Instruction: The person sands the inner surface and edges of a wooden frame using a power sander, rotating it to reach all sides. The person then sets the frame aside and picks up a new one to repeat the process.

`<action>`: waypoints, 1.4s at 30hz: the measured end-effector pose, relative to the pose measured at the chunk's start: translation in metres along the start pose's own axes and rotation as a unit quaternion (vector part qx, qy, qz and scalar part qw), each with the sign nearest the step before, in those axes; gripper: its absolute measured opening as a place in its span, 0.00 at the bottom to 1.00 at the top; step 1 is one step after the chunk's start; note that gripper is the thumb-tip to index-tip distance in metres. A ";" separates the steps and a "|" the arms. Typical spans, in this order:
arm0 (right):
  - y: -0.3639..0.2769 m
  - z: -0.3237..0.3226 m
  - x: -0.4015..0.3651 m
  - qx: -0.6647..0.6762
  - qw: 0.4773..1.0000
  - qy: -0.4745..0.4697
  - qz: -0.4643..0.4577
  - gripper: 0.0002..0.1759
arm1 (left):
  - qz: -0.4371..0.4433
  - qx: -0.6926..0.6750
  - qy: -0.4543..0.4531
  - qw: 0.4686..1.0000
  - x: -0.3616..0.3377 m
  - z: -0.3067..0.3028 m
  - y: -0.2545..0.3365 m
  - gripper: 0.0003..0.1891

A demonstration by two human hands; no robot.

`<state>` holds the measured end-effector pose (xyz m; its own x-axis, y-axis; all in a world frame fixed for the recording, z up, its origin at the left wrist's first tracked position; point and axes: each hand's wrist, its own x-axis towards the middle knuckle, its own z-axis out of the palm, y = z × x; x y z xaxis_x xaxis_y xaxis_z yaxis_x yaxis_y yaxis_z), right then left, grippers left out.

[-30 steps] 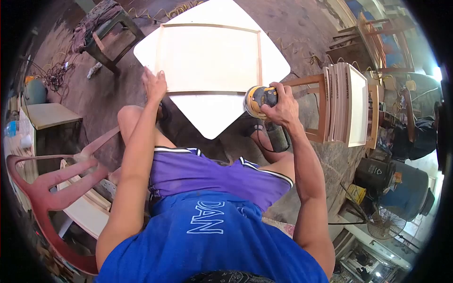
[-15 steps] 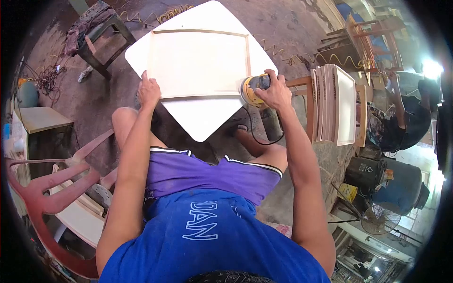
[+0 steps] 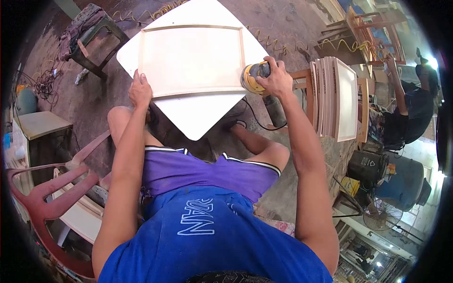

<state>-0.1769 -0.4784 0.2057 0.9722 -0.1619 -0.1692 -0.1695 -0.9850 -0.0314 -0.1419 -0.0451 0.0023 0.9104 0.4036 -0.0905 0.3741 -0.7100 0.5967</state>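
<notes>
A pale wooden tray (image 3: 191, 56) with a low raised rim lies on a white square board (image 3: 196, 113) in front of my knees. My left hand (image 3: 140, 90) is closed on the tray's near left corner. In my right hand (image 3: 278, 80) is a yellow and black orbital sander (image 3: 255, 78), gripped from above. The sander's pad is tilted up against the outside of the tray's right rim, near the close corner. A dark cylinder, likely its dust canister (image 3: 273, 111), hangs below the sander, beside a black cord. My fingertips on the sander's far side are partly hidden.
Several similar trays (image 3: 347, 101) stand stacked on edge on a wooden chair to the right. A stool (image 3: 96, 45) with cloth is far left; a red plastic chair (image 3: 45, 203) is near left. A yellow coiled hose (image 3: 302, 46) crosses the floor. Another person (image 3: 406, 113) works at far right.
The sander has moved a little away from me along the tray's right side and outward from the near corner. My left hand keeps its hold. The whole view has shifted slightly.
</notes>
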 end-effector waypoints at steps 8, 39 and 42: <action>0.002 -0.001 0.004 0.011 0.999 0.036 -0.011 0.40 | -0.012 -0.011 -0.019 1.000 0.002 -0.006 0.004 0.26; -0.022 -0.005 -0.008 -0.030 0.993 -0.010 -0.110 0.39 | -0.016 0.005 -0.011 1.000 0.004 -0.009 0.000 0.25; -0.017 -0.004 0.001 -0.014 0.997 0.012 -0.079 0.40 | -0.020 0.013 -0.016 1.000 0.003 -0.004 -0.004 0.26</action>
<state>-0.1729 -0.4620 0.2096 0.9900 -0.0059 -0.1411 -0.0100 -0.9996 -0.0282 -0.1411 -0.0384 0.0032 0.8999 0.4135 -0.1384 0.4136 -0.7090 0.5711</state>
